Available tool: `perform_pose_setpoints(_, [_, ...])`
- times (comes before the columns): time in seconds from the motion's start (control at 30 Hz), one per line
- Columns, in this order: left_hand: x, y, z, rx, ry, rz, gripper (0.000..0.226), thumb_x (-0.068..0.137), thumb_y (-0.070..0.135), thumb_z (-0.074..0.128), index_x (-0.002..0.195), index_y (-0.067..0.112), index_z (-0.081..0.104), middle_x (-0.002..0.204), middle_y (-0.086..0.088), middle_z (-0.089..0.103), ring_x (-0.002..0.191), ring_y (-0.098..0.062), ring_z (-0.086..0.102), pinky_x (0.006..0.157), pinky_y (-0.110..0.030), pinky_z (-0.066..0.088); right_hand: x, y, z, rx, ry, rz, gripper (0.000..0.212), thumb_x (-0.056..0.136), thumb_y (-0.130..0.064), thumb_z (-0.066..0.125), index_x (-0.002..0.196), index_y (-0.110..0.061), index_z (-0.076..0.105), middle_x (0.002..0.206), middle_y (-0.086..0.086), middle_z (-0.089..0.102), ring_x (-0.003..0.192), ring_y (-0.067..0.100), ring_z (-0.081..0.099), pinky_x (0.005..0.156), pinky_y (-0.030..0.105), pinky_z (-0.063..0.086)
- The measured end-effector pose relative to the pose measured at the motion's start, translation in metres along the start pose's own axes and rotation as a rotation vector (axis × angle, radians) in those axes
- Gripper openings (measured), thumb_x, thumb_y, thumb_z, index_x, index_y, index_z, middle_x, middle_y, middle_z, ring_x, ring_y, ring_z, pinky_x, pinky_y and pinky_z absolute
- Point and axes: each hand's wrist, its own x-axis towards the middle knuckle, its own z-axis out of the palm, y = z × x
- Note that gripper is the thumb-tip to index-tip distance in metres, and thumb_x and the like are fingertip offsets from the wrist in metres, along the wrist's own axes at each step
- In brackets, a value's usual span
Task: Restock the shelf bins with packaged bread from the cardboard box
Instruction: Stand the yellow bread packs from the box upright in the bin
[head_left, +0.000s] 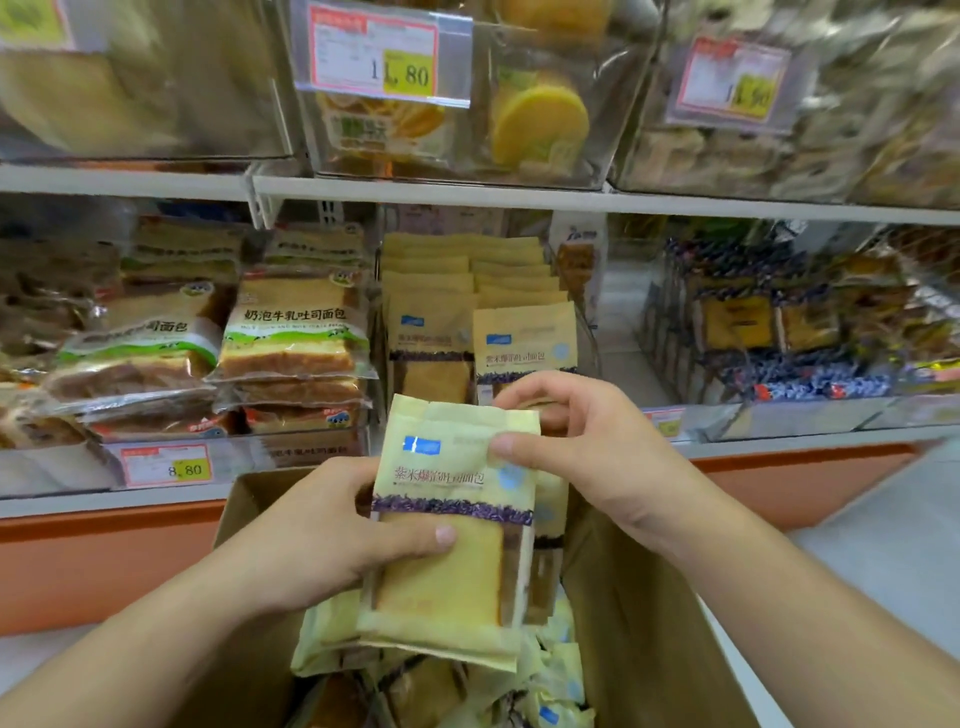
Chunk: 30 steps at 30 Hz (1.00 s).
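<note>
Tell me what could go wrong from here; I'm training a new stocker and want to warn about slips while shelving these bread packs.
The left hand holds several yellow packs at once; the back ones could slip into the cardboard box. The right hand only pinches the top edge, a weak hold. The matching bin already looks full, so forcing packs in could crush bread.

Pale yellow wrapper on the bread pack up front, a small blue logo patch near its top, a speckled purple band across the middle, golden-yellow slice showing below it. Same pale yellow and purple on the rows of packs in the middle bin. Brown cardboard box underneath, more yellow wrappers inside. To the left, toast packs with a green-and-white stripe over brown crust. Price tag: red border, yellow patch. Shelf base bright orange, shelf edge white. Far right, dark blue patterned packets with amber centres.
</note>
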Motion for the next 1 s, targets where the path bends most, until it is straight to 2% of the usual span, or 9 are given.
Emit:
perform_pose_setpoints(0.1, [0.000,0.001,0.000,-0.131,0.013,-0.089,0.027,0.085,0.027,0.081,0.111,0.029,0.079,0.110,0.013,0.079,0.100,-0.006,0.075,0.079,-0.016,0.057,0.000,0.010,-0.004,0.204,0.011,0.081,0.036,0.087,-0.043,0.082,0.118,-0.024,0.076,0.119,0.005,0.078,0.121,0.025,0.070,0.116,0.057,0.045])
perform_pose_setpoints(0.17, [-0.001,0.001,0.000,-0.224,0.029,-0.158,0.024,0.086,0.020,0.079,0.110,0.023,0.080,0.107,0.007,0.080,0.096,-0.010,0.077,0.068,-0.012,0.057,0.001,0.019,-0.006,0.292,-0.032,0.128,0.047,0.087,-0.047,0.078,0.125,-0.019,0.074,0.127,0.008,0.075,0.127,0.030,0.067,0.119,0.060,0.040])
perform_pose_setpoints(0.3, [-0.005,0.003,0.000,-0.234,0.027,-0.236,0.018,0.085,0.021,0.079,0.103,0.023,0.083,0.106,0.003,0.081,0.095,-0.014,0.078,0.069,-0.018,0.060,0.004,0.038,-0.004,0.338,-0.144,0.252,0.052,0.078,-0.029,0.088,0.126,-0.014,0.074,0.133,0.012,0.073,0.134,0.031,0.062,0.125,0.055,0.033])
perform_pose_setpoints(0.4, [-0.008,0.004,-0.001,-0.245,0.031,-0.278,0.019,0.084,0.025,0.080,0.098,0.037,0.082,0.105,-0.001,0.081,0.096,-0.021,0.078,0.086,-0.039,0.063,0.002,0.041,-0.004,0.347,-0.287,0.307,0.056,0.083,-0.004,0.083,0.136,-0.007,0.065,0.135,0.016,0.071,0.133,0.034,0.063,0.123,0.053,0.037])
perform_pose_setpoints(0.47, [-0.010,0.002,-0.005,-0.309,0.040,-0.318,0.018,0.083,0.024,0.081,0.099,0.030,0.083,0.108,-0.007,0.080,0.100,-0.029,0.078,0.098,-0.052,0.057,0.001,0.039,-0.004,0.278,-0.336,0.306,0.061,0.082,0.013,0.079,0.138,-0.007,0.064,0.131,0.017,0.073,0.128,0.035,0.067,0.117,0.054,0.045])
perform_pose_setpoints(0.6, [-0.013,-0.001,-0.016,-0.396,0.052,-0.361,0.021,0.083,0.019,0.079,0.103,0.018,0.082,0.113,-0.014,0.078,0.103,-0.034,0.076,0.101,-0.055,0.054,0.005,0.035,0.006,-0.020,-0.222,0.269,0.038,0.076,-0.002,0.092,0.111,-0.011,0.081,0.109,0.008,0.081,0.108,0.028,0.076,0.101,0.049,0.059])
perform_pose_setpoints(0.73, [-0.018,0.005,-0.020,-0.300,0.066,-0.319,0.020,0.083,0.021,0.078,0.101,0.028,0.082,0.109,-0.008,0.080,0.098,-0.029,0.078,0.091,-0.050,0.058,0.006,0.026,0.015,-0.203,-0.098,0.213,0.017,0.075,-0.024,0.096,0.088,-0.023,0.085,0.091,-0.002,0.080,0.093,0.021,0.075,0.090,0.041,0.063])
perform_pose_setpoints(0.87, [-0.028,0.014,-0.036,-0.140,0.111,-0.248,0.023,0.080,0.029,0.081,0.100,0.039,0.081,0.105,0.002,0.081,0.093,-0.021,0.079,0.090,-0.051,0.059,0.009,0.015,0.014,-0.273,-0.035,0.134,0.009,0.081,-0.028,0.092,0.081,-0.025,0.083,0.085,-0.009,0.079,0.087,0.009,0.073,0.085,0.034,0.058])
perform_pose_setpoints(1.0, [-0.042,0.020,-0.062,0.052,0.184,-0.122,0.034,0.077,0.028,0.084,0.095,0.056,0.076,0.094,0.017,0.080,0.085,-0.001,0.076,0.075,-0.027,0.055,0.016,0.000,0.003,-0.318,0.045,0.052,0.006,0.084,-0.025,0.089,0.081,-0.025,0.083,0.088,-0.009,0.080,0.087,0.007,0.074,0.083,0.037,0.062])
